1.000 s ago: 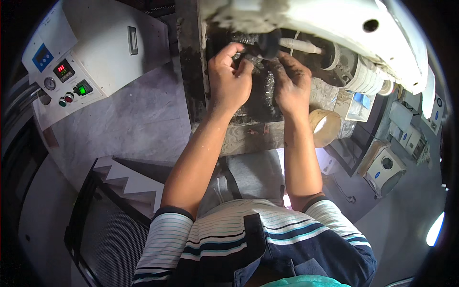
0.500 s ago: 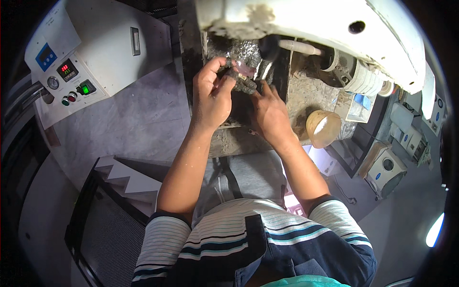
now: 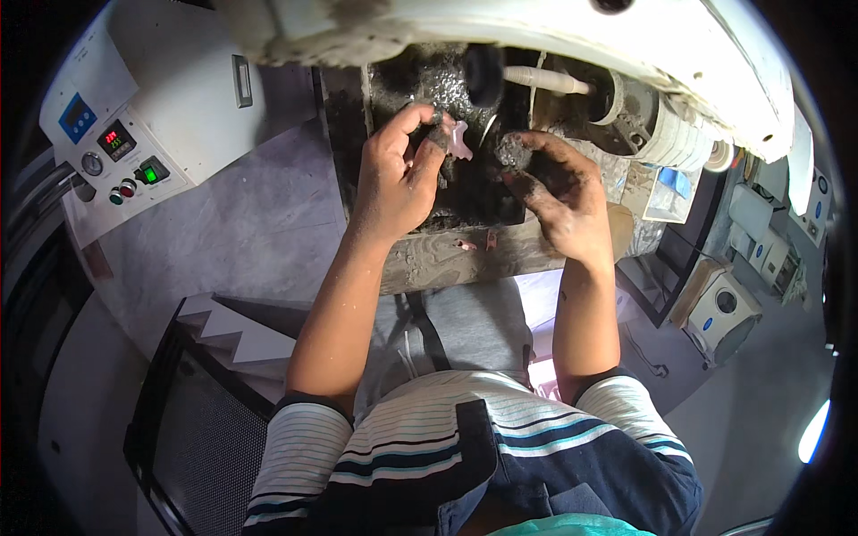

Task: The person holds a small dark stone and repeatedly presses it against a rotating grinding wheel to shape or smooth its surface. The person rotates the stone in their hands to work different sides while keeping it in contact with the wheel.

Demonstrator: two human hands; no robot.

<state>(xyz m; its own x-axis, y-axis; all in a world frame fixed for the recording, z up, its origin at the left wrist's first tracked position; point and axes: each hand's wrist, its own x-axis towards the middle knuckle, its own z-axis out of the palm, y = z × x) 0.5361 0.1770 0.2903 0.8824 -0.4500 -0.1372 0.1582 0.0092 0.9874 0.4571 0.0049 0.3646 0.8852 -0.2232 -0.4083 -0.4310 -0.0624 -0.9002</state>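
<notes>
My left hand (image 3: pixel 399 174) pinches a small pink, translucent plate (image 3: pixel 459 141), irregular in outline and resembling a denture base, between thumb and fingers. Grey sludge coats those fingertips. To its right, my right hand (image 3: pixel 575 198) closes its fingertips on a dark clump of wet grit (image 3: pixel 513 154). A gap separates the two hands. Both are over a dark trough (image 3: pixel 487 204) of wet, gritty slurry. Just beyond them, a black polishing wheel (image 3: pixel 484 76) sits on a pale tapered spindle (image 3: pixel 550 80); neither hand touches it.
A white machine hood (image 3: pixel 536 27) overhangs the far side. Two small pink pieces (image 3: pixel 492 239) lie on the wooden ledge (image 3: pixel 429 263) at the front. Beside my right wrist, a tan bowl (image 3: pixel 619 230) is mostly hidden. A white cabinet (image 3: pixel 201 98) with controls stands left.
My right hand has moved away from the left, rightward, and now lifts a clump of grit. The pink plate stays in my left hand, more exposed. The view has shifted slightly.
</notes>
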